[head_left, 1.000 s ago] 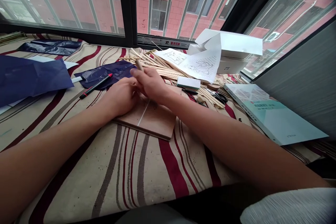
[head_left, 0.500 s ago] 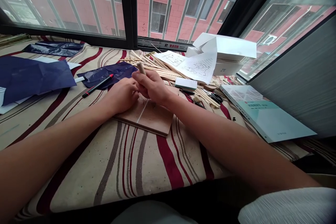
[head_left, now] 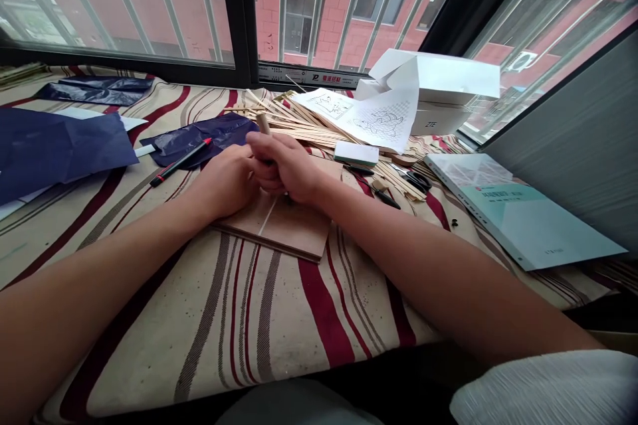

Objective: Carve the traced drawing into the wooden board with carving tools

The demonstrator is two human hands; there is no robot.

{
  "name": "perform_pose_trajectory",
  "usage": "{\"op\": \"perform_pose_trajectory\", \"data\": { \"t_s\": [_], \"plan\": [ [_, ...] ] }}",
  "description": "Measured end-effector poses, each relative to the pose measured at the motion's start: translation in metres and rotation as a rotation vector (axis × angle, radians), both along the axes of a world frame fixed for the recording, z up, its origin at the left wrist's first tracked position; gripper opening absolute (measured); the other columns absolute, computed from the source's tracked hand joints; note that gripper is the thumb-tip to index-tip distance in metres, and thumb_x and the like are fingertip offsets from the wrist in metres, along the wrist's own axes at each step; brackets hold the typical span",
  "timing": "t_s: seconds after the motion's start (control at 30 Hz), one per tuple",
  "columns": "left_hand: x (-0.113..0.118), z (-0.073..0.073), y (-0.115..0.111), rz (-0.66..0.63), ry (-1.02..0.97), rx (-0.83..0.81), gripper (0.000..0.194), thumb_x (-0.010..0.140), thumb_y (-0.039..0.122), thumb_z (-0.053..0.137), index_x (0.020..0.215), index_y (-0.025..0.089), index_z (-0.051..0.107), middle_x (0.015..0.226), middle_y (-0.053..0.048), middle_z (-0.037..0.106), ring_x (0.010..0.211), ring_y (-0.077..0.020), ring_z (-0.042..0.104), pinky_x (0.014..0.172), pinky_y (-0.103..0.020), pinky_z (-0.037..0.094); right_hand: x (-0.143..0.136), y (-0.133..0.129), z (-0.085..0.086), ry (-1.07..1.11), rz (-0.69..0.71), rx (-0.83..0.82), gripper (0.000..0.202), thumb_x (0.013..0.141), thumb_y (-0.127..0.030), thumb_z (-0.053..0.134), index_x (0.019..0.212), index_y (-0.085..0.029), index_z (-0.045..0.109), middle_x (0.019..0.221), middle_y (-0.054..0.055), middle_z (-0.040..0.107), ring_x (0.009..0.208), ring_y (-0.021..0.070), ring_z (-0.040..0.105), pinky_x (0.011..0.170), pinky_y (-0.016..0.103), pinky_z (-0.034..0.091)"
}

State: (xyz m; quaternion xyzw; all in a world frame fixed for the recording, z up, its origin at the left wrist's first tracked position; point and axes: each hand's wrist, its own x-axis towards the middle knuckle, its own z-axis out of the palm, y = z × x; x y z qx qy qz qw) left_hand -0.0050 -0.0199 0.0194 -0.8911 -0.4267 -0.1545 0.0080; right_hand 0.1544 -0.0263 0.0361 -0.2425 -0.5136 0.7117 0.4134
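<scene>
Since the earlier frame, the view has shifted slightly and the right hand (head_left: 289,167) has settled lower, its fingers now covering drawn marks that showed on the wooden board (head_left: 299,232). From the left of the frame, dark blue carbon paper (head_left: 64,146) spreads over the striped cloth (head_left: 149,319), and a black pen with a red end (head_left: 180,163) lies slantwise near another dark blue sheet (head_left: 199,135). Just right of the pen, the left hand (head_left: 226,180) rests low on the board's left part; its fingertips are hidden, so whether they pinch anything cannot be told. Mid-frame, the right hand is closed in a fist around a round tan handle (head_left: 262,123). That handle is the key relation: it sticks out above the fist, its long axis leaning slightly left toward the top of the frame, over the board, the hidden lower end on the side of the left fingers. The hands appear to touch. Rightward lie bamboo strips (head_left: 312,137), printed line drawings (head_left: 379,123), scissors (head_left: 419,180) and a pale green book (head_left: 528,212).
</scene>
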Motion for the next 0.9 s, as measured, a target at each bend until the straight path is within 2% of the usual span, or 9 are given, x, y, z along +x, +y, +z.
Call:
{"op": "perform_pose_trajectory", "data": {
  "t_s": [0.1,0.2,0.27,0.43,0.53,0.6,0.7,0.77,0.9],
  "plan": [
    [0.0,-0.001,-0.001,-0.002,0.002,-0.002,0.043,0.091,0.024,0.042,0.104,0.015,0.081,0.124,-0.012,0.076,0.12,-0.0326,0.068,0.11,-0.048,0.054,0.006,0.001,0.001,0.024,-0.061,0.056,0.061,0.107,-0.056,0.054,0.062,-0.024,0.028,0.047,-0.01,0.025,0.042,0.0057,0.011,0.037,0.019,0.014],
    [-0.003,-0.005,0.002,0.003,-0.001,0.013,0.049,0.092,0.029,0.042,0.114,0.014,0.082,0.133,-0.014,0.074,0.125,-0.0339,0.067,0.115,-0.052,0.052,0.023,0.01,0.003,0.064,-0.182,0.073,0.06,0.107,-0.06,0.052,0.065,-0.024,0.03,0.05,-0.011,0.021,0.043,0.0071,0.01,0.037,0.02,0.013],
    [-0.004,-0.007,0.004,0.005,0.003,0.018,0.052,0.093,0.031,0.041,0.12,0.013,0.082,0.135,-0.015,0.074,0.125,-0.0342,0.067,0.115,-0.053,0.052,0.033,0.015,0.004,0.053,-0.247,0.099,0.059,0.106,-0.064,0.051,0.067,-0.025,0.032,0.051,-0.01,0.023,0.043,0.0083,0.015,0.037,0.021,0.019],
    [-0.007,-0.008,0.004,0.0,-0.007,0.022,0.052,0.094,0.031,0.04,0.121,0.014,0.081,0.135,-0.014,0.074,0.124,-0.0335,0.067,0.115,-0.053,0.053,0.037,0.018,0.003,-0.041,-0.358,0.288,0.059,0.105,-0.067,0.05,0.065,-0.024,0.043,0.055,-0.004,0.044,0.051,0.0118,0.046,0.052,0.025,0.047],
    [-0.008,-0.006,0.004,0.007,-0.033,-0.008,0.052,0.095,0.031,0.04,0.124,0.011,0.078,0.135,-0.016,0.074,0.128,-0.0338,0.066,0.118,-0.053,0.05,0.039,0.017,0.007,-0.153,-0.399,0.437,0.058,0.107,-0.06,0.052,0.063,-0.021,0.053,0.06,-0.002,0.049,0.053,0.0097,0.046,0.05,0.023,0.043],
    [-0.009,-0.005,0.005,0.02,-0.057,-0.037,0.053,0.094,0.029,0.04,0.128,0.009,0.075,0.137,-0.016,0.073,0.131,-0.0335,0.065,0.12,-0.053,0.049,0.044,0.017,0.013,-0.257,-0.372,0.497,0.056,0.105,-0.054,0.06,0.061,-0.019,0.056,0.058,-0.002,0.047,0.051,0.0077,0.041,0.045,0.022,0.035],
    [-0.01,-0.003,0.007,0.066,-0.103,-0.074,0.054,0.093,0.025,0.041,0.134,0.008,0.071,0.138,-0.017,0.072,0.131,-0.0323,0.065,0.119,-0.052,0.05,0.058,0.014,0.024,-0.369,-0.217,0.501,0.05,0.1,-0.049,0.07,0.063,-0.018,0.062,0.051,-0.004,0.046,0.045,0.0066,0.039,0.04,0.022,0.029],
    [-0.01,-0.002,0.006,0.082,-0.103,-0.085,0.052,0.093,0.024,0.041,0.133,0.008,0.07,0.138,-0.017,0.072,0.131,-0.0318,0.065,0.119,-0.051,0.049,0.069,0.008,0.03,-0.395,-0.118,0.485,0.044,0.099,-0.051,0.07,0.072,-0.016,0.07,0.051,-0.002,0.051,0.045,0.008,0.044,0.039,0.022,0.033],
    [-0.005,0.0,-0.001,0.026,-0.025,-0.087,0.047,0.096,0.022,0.043,0.132,0.011,0.071,0.14,-0.016,0.07,0.136,-0.0291,0.061,0.123,-0.047,0.046,0.093,-0.005,0.029,-0.402,-0.132,0.402,0.027,0.091,-0.043,0.078,0.086,-0.017,0.082,0.076,0.006,0.069,0.057,0.0101,0.058,0.046,0.022,0.047]
  ]
}}
